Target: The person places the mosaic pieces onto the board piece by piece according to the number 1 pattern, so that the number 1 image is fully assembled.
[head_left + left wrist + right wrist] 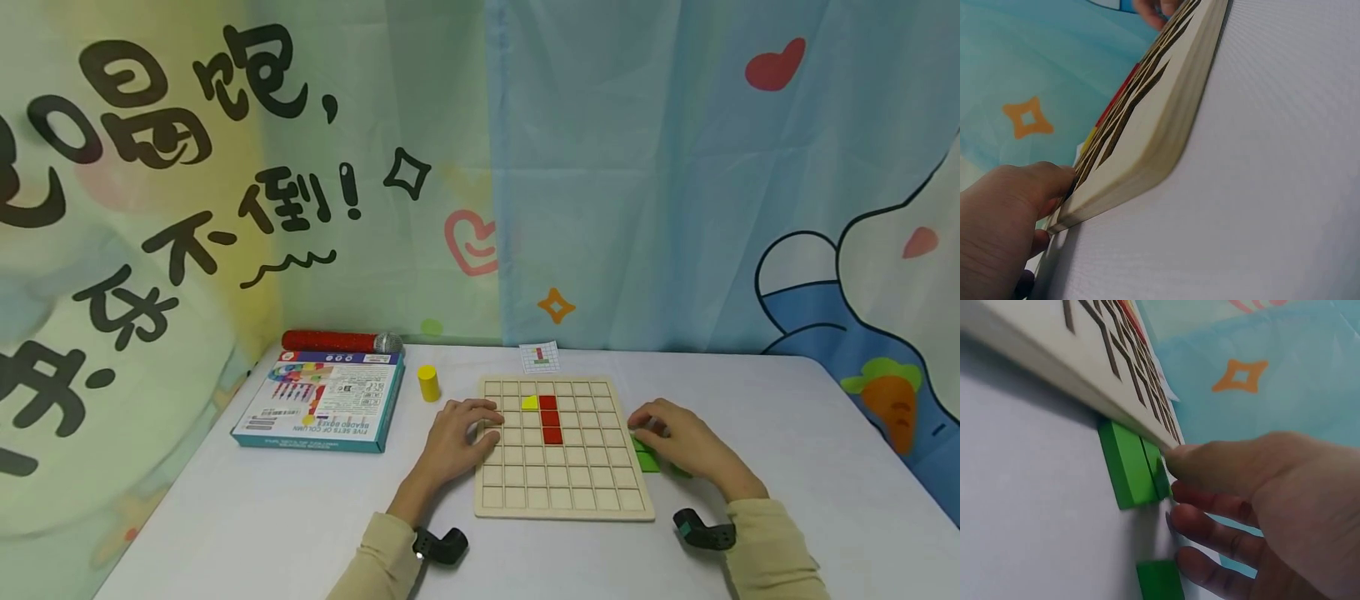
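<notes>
A wooden grid board (517, 498) lies on the table between both hands. Three red squares (550, 418) stand in a column on it, with a yellow square (530, 403) left of the topmost one. My left hand (459, 433) grips the board's left edge, its thumb (1044, 178) over the top and other fingertips at the side. At the right edge, my right hand (686, 442) has loosely bent fingers, the thumb close to the board's rim. Green blocks (1132, 469) sit beside that rim, right at its fingertips. Another green block (1160, 580) lies near the lower fingers.
Behind the board stands a small pattern card (540, 357). A yellow cylinder (428, 383) is at its back left. Farther left lie a boxed set (322, 400) and a red microphone (330, 341). A printed curtain (600, 167) hangs behind the white table (300, 517).
</notes>
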A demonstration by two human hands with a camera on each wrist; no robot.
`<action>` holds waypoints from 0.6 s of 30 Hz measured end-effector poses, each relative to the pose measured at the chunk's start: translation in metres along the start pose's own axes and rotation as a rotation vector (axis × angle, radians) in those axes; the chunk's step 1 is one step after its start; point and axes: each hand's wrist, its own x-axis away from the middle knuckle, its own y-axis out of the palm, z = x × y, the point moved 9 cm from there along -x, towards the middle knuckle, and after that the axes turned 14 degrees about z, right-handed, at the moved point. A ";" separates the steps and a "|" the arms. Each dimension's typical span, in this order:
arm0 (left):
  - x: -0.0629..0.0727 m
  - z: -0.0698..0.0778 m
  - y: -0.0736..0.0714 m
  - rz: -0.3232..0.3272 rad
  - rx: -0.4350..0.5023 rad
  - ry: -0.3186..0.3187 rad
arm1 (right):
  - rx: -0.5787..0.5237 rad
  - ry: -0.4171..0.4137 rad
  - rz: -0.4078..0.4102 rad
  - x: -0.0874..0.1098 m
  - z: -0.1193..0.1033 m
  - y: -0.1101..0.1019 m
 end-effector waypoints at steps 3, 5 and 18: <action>-0.001 0.001 -0.001 -0.002 0.001 0.011 | 0.008 0.019 0.008 0.000 0.006 -0.002; -0.001 0.001 -0.001 -0.003 0.002 0.014 | 0.013 0.039 0.016 0.000 0.012 -0.003; 0.000 0.001 -0.001 0.003 0.001 0.023 | -0.005 0.124 -0.025 0.008 0.040 -0.015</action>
